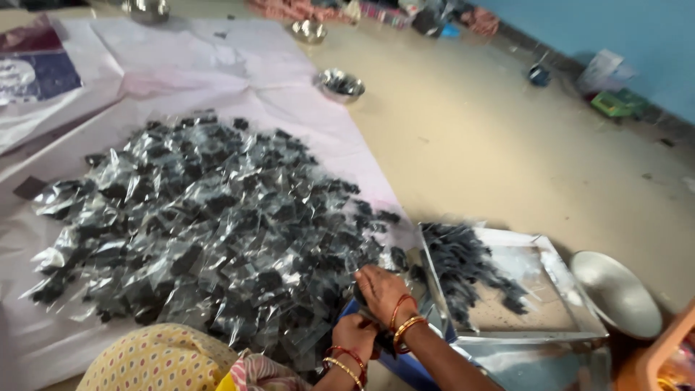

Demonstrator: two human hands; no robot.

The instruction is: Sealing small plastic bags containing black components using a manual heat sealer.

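A big heap of small clear plastic packets (210, 224), each with a dark piece inside, covers a pale sheet (217, 65) on the floor. My two hands meet at the heap's near right edge. My right hand (382, 289), with bangles on the wrist, reaches in from the right, fingers curled down on a packet (368, 316). Just below it, my left hand (355, 337) pinches the same packet from underneath. A shallow square tray (572, 308) of loose black pieces (463, 264) sits right of my hands.
A steel bowl (615, 293) lies tilted right of the tray. Three more steel bowls (339, 85) stand farther back along the sheet. A blue flat object (405, 366) lies under my wrists. Yellow dotted cloth (159, 358) shows at bottom left. Boxes (612, 101) line the blue wall.
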